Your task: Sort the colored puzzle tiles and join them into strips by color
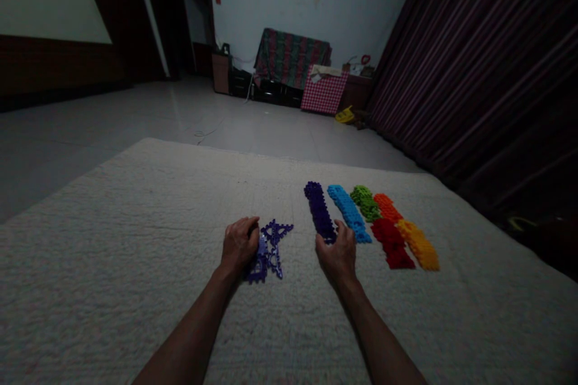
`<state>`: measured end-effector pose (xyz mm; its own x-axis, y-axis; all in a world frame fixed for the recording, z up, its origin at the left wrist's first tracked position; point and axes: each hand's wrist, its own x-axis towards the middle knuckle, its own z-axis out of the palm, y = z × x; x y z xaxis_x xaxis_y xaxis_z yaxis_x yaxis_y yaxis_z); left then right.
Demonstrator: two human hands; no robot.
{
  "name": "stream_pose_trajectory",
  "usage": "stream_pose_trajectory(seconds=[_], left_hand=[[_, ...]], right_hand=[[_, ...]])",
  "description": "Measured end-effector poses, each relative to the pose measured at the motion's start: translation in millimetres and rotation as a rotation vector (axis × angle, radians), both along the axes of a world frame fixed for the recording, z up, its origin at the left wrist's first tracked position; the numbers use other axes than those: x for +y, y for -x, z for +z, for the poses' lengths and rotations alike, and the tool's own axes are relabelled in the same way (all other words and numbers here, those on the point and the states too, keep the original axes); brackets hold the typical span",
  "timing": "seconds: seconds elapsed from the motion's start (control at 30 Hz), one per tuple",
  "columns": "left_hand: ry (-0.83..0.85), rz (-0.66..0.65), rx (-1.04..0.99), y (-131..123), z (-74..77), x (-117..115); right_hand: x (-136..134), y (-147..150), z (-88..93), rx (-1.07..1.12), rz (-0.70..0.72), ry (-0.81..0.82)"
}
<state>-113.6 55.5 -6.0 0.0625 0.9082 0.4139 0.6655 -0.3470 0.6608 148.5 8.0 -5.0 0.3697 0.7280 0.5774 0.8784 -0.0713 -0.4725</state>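
Observation:
Several loose purple toothed pieces point(273, 246) lie on the pale quilted mat point(180, 192). My left hand point(241, 245) rests at their left side, fingers curled together against them; whether it grips one is hidden. My right hand point(338, 251) is at the near end of a long purple row of pieces point(318, 209), thumb and fingers apart around that end. Just right of the row runs a light blue row point(349, 213). Beyond it lie a green row point(365, 203), an orange row point(387, 208), a red row point(392, 245) and a yellow row point(419, 245).
Tiled floor point(171, 111) surrounds the far side of the mat. Against the back wall stands low furniture under a striped cloth point(291, 57), beside a red checked cloth point(324, 90). A dark curtain point(474, 60) hangs at the right.

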Motion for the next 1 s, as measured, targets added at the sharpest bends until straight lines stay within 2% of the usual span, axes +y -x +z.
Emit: stream_pose_trajectory(seconds=[0.23,0.43,0.53,0.67,0.77,0.9,1.0], left_hand=[[0.087,0.119,-0.253,0.6,2.4,0.9],[0.119,0.162,-0.404,5.2,1.1,2.1],[0.095,0.204,-0.415,7.5,1.3,4.1],[0.077,0.225,-0.376,9.5,2.3,4.9],[0.043,0.218,-0.251,12.2,1.1,-1.7],[-0.029,0.171,-0.028,19.6,-4.3,-22.1],[-0.076,0.086,0.086,25.0,-6.5,-40.0]], right_hand=[[-0.3,1.5,1.1,0.038,0.003,-0.022],[-3.1,3.7,4.9,0.103,-0.011,-0.067],[-5.1,4.8,7.6,0.074,0.068,-0.134],[-7.7,7.2,8.2,-0.030,0.265,-0.203],[-15.5,14.8,7.7,-0.061,0.376,-0.183],[-35.9,40.2,8.2,0.032,0.536,-0.120],[-50.6,68.3,8.9,0.095,0.616,-0.037]])
